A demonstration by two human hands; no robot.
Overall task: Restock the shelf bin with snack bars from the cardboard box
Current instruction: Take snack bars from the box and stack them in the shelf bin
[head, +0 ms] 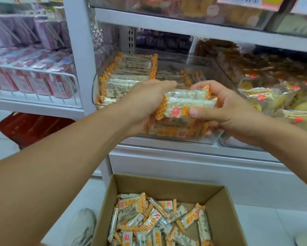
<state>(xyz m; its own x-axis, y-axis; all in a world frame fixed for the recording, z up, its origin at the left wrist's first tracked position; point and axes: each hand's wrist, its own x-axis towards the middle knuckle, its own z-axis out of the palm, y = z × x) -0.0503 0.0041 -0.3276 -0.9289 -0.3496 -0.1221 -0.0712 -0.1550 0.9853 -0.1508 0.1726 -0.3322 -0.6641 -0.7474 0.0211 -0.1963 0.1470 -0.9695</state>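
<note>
Both hands are full right now. My left hand (145, 102) is curled round one end of a small stack of snack bars (186, 103) and my right hand (225, 107) clamps the other end, thumb across the front wrapper, fingers wrapped behind. I've got the stack right over the front edge of the clear shelf bin (218, 137), which already has a neat row of bars stood on edge along the left side and more lying flat at the front. The right rear part of the bin looks like it has room.

The cardboard box (218, 219) sits on the floor below me, open, with a loose jumble of the same bars in the bottom, so there's plenty left to move.

Handling-wise, these look like puffed rice bars in thin crinkly film, so I'd guess they're really light but brittle. Squeeze the middle too hard and I reckon they'd crack or crumble. The film is probably slippery too, and bars in a stack want to slide off each other. Best hold seems to be what I'm doing: press in from both ends on the orange checked seams and keep the stack level. Then lower the lot in together rather than dropping it.
</note>
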